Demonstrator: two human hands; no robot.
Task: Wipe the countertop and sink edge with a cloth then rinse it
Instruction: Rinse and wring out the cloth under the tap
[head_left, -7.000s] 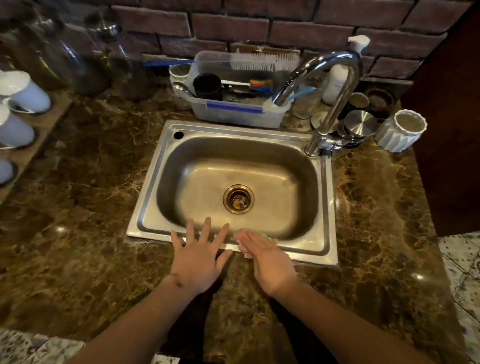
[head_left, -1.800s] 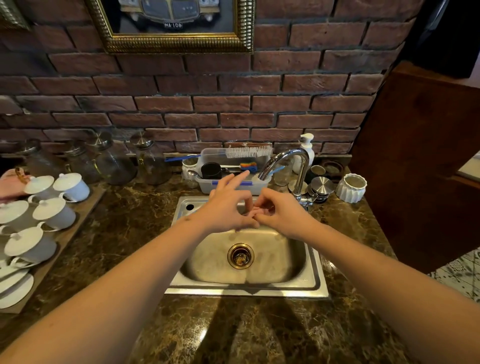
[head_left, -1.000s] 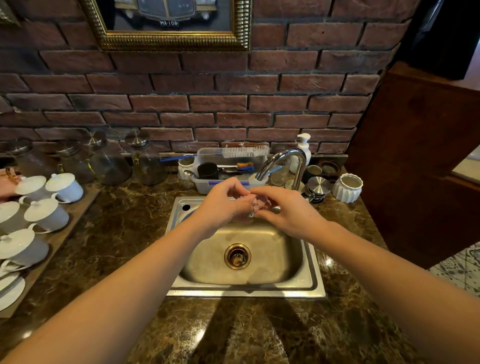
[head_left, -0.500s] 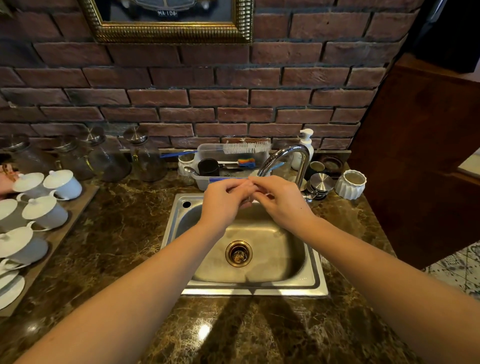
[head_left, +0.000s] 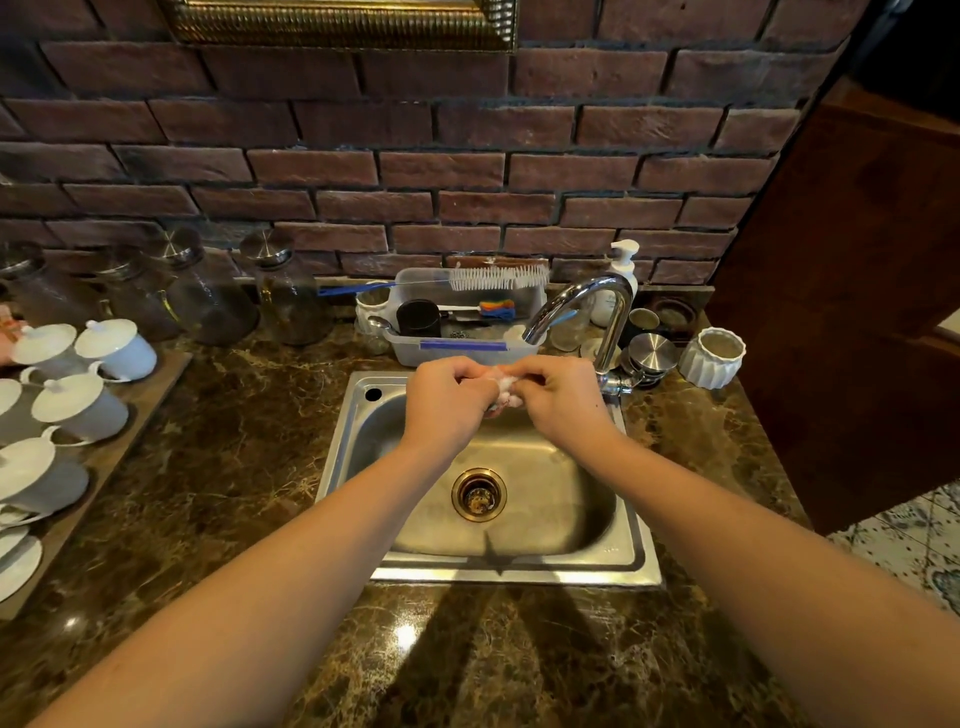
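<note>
Gripping from both sides, the left hand (head_left: 448, 399) and the right hand (head_left: 562, 396) are held over the back half of the rectangular stainless-steel sink (head_left: 635, 564), with a small bunched white cloth (head_left: 506, 388) pinched between their curled fingers. The cloth is largely covered by the hands; only a crumpled portion is seen between them, just below the spout of the curved chrome tap (head_left: 588, 302). Whether water is running cannot be told. The round brass drain (head_left: 478, 493) is seen lower in the basin, between the forearms. The dark brown marble countertop (head_left: 228, 447) surrounds the sink. A clear plastic caddy (head_left: 457, 352) holding a white bristle brush (head_left: 497, 278) is placed behind the sink, against the brick wall (head_left: 467, 171). White lidded cups (head_left: 115, 349) are set out at the left.
</note>
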